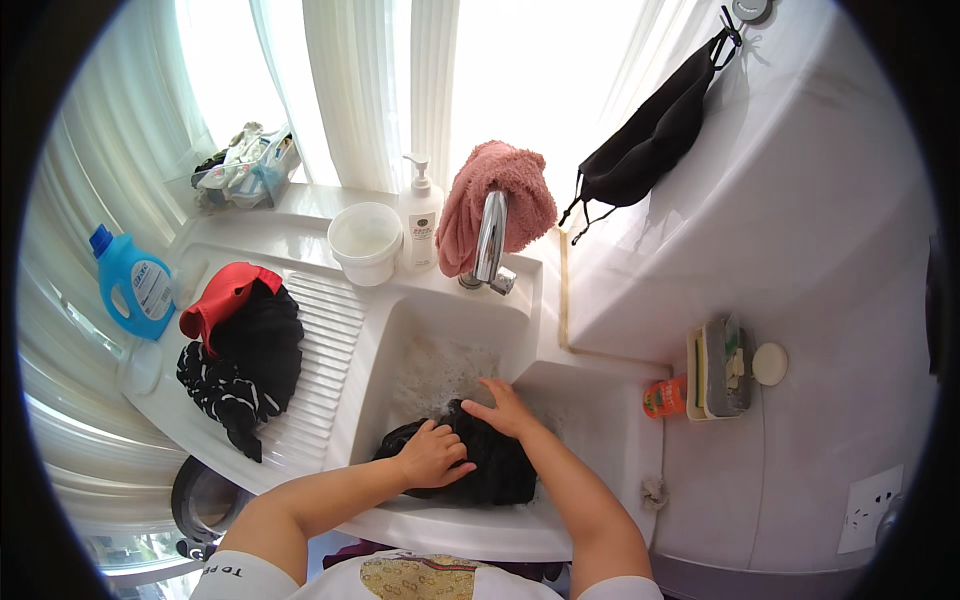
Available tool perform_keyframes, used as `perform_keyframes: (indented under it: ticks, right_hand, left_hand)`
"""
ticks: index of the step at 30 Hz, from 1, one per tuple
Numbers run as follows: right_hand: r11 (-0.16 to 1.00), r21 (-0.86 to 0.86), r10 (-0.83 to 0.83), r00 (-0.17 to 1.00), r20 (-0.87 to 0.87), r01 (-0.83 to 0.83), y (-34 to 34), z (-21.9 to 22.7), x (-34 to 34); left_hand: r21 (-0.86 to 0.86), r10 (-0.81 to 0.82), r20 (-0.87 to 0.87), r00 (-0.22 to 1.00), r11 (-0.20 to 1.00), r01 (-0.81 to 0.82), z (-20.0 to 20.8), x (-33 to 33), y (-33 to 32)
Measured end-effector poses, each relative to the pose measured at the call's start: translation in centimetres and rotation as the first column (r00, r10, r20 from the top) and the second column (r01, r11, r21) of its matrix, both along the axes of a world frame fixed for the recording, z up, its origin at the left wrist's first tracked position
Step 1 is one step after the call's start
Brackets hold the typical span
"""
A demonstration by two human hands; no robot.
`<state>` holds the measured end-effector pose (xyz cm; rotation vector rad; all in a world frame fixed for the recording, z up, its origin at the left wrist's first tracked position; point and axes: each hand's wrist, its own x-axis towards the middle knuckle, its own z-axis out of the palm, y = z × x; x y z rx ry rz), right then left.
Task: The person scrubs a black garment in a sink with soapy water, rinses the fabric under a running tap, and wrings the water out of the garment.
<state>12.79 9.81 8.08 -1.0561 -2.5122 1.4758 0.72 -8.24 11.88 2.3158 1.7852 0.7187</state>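
Wet black cloth (500, 465) lies bunched in the white sink (398, 325), with foamy water behind it. My left hand (436, 455) is on the left part of the cloth, its fingers curled into the fabric. Beside the cloth's upper edge is my right hand (503, 408), fingers spread and thumb apart, with nothing gripped. Folds of the cloth hide some of its shape, so I cannot tell what kind of garment it is.
A chrome faucet (491, 235) draped with a pink towel (520, 200) stands behind the basin. Left are a ribbed washboard (325, 340) with black clothes (262, 345) and a red cap (225, 298), a white bucket (365, 262), a pump bottle (420, 220) and a blue detergent bottle (137, 285).
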Motion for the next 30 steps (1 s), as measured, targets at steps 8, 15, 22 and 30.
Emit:
perform_keyframes:
  ticks: [8, 15, 22, 30]
  right_hand:
    - [0.82, 0.077, 0.494, 0.77, 0.403, -0.567, -8.6, 4.3, 5.7]
    - [0.756, 0.362, 0.375, 0.813, 0.445, -0.546, -9.5, -1.7, 5.7]
    - [0.773, 0.297, 0.427, 0.806, 0.41, -0.561, -5.9, -5.4, 3.6]
    - [0.959, -0.021, 0.276, 0.916, 0.29, -0.282, -1.5, -5.9, 1.9]
  left_hand:
    - [-0.618, 0.398, -0.008, 0.917, 0.719, -0.318, 1.3, -1.5, -3.6]
    - [-0.601, 0.301, -0.296, 0.907, 0.679, -0.422, -4.0, 2.5, -0.2]
    - [-0.418, 0.333, -0.161, 0.929, 0.83, -0.37, -8.0, 0.3, 2.6]
    - [-0.535, 0.337, -0.237, 0.911, 0.737, -0.412, -9.9, -2.7, 8.6]
